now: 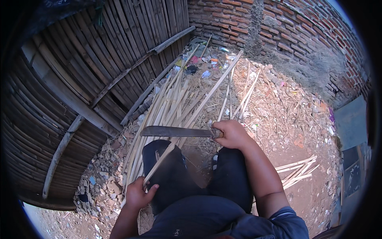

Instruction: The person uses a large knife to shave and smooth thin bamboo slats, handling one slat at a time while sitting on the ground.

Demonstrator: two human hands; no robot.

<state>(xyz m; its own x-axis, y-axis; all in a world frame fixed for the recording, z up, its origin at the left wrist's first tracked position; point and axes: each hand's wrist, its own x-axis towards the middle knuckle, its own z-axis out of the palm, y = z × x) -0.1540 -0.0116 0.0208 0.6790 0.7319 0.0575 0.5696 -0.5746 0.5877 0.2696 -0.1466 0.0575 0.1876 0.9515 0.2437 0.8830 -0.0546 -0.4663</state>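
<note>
My right hand (232, 134) is wrapped round the wooden handle of a machete (175, 131), its broad dark blade pointing left above my knees. Under the blade runs a long pale bamboo strip (215, 86), slanting from my left side out toward the far wall. Its near end is gripped by my left hand (137, 194), beside my left thigh. Whether the blade touches the strip, I cannot tell. Past my left knee lies a loose pile of split bamboo strips (163, 109), partly hidden by my leg and the blade.
A bamboo-slat fence (79, 67) stands along the left, and a brick wall (286, 30) closes the far side. Rubble, shavings and litter cover the ground. Several short bamboo pieces (296, 170) lie at the right, with a grey panel (352, 123) beyond them.
</note>
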